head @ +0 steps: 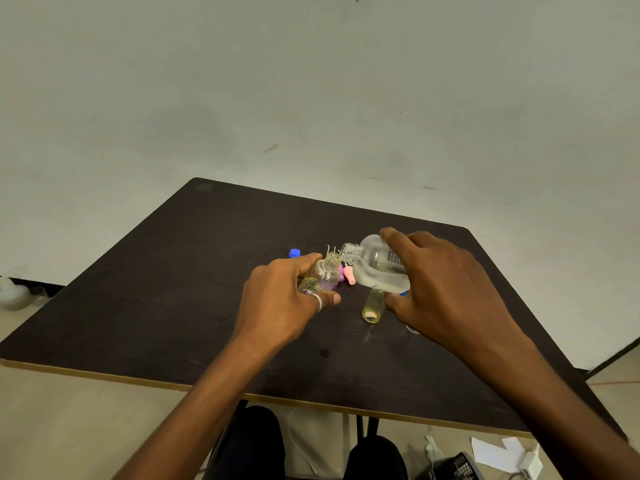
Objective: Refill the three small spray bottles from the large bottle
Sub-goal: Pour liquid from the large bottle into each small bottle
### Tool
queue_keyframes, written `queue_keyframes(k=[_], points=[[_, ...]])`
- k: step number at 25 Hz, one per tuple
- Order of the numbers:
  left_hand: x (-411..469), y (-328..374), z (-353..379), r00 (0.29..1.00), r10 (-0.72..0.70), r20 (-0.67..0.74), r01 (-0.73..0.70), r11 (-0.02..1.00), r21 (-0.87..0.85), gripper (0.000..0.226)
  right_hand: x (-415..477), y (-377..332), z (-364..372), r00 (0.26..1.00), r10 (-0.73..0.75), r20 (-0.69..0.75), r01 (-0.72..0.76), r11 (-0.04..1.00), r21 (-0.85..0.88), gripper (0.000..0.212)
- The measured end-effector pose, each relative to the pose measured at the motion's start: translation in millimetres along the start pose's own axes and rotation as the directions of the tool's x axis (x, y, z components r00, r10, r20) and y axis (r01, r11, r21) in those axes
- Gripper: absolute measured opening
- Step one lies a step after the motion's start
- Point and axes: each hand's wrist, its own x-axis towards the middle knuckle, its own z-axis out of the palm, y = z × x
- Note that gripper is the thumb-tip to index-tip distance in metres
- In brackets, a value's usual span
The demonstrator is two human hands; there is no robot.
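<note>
**Pour under way as first small bottle meets the big one**

A person seated at a dark worktop (173, 289) tips the large bottle (377, 265) nearly onto its side. The right hand (440, 282) is wrapped round the bottle's body, fingers (398, 237) curled over the top and thumb beneath. The left hand (287, 299) grips a clear small bottle (323, 275) and holds it tilted above the worktop, its open neck just under the large bottle's open mouth. Whether liquid is passing between them cannot be made out. The large bottle looks partly full, its contents pooled along the lower side.

A yellow-tinted small bottle (372, 304) waits on the worktop just below the large bottle, beside the right thumb. The third is not clearly in view. A pink spray head (349, 274) and a purple one (341, 271) lie between the two held bottles. A blue cap (294, 252) sits just beyond the left hand.

The step in hand appears to be filling the first small bottle. The next move likely calls for a slow, steady tilt with the two narrow necks kept aligned. The large bottle should come level before the small one overflows, and the small bottle then needs its spray head screwed on.
</note>
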Motion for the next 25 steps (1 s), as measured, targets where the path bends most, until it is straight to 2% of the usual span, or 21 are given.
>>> queue_keyframes(k=[8, 13, 25], points=[[-0.2, 0.6, -1.6, 1.000, 0.006, -0.011, -0.006, 1.000, -0.011, 0.055, 0.8, -1.4, -1.0, 1.000, 0.002, -0.001, -0.002, 1.000, 0.005, 0.082], [1.4, -1.6, -0.5, 1.000, -0.002, -0.004, 0.002, 1.000, 0.000, 0.064, 1.1, -1.3, -1.1, 1.000, 0.001, 0.001, -0.001, 1.000, 0.005, 0.081], [1.9, -3.7, 1.7, 1.000, 0.000, -0.001, 0.000, 1.000, 0.019, 0.065, 1.1, 0.5, 0.6, 1.000, -0.010, -0.003, 0.010, 1.000, 0.004, 0.079]])
